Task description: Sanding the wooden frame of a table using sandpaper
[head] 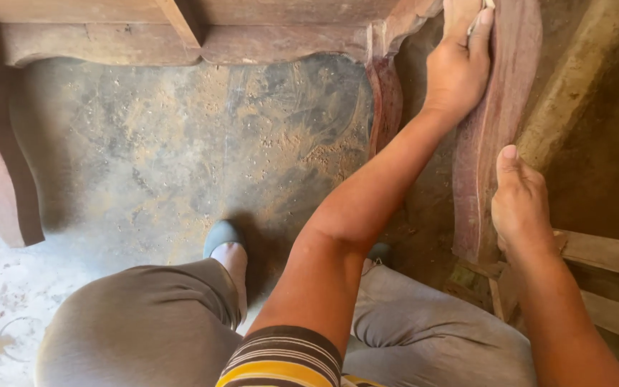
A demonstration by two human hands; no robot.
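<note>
Two bare hands work one curved reddish wooden furniture leg (492, 136) lying at about two o'clock. The left hand (458, 68), at one o'clock, presses a pale scrap, seemingly sandpaper (480, 16), flat on it. The right hand (519, 204), at three o'clock, grasps the leg's lower edge, thumb up. Three more carved legs show on the wooden table frame (180, 32) at twelve o'clock. One dark shoe (220, 235) rests on the dusty floor (166, 150).

Reddish-brown curved wooden leg (492, 129) at right; grey trousers (145, 330) at bottom; sleeve (284, 358) striped dark, white, yellow; grey shoe (221, 235) centre; floor (180, 143) grey with tan sawdust.
</note>
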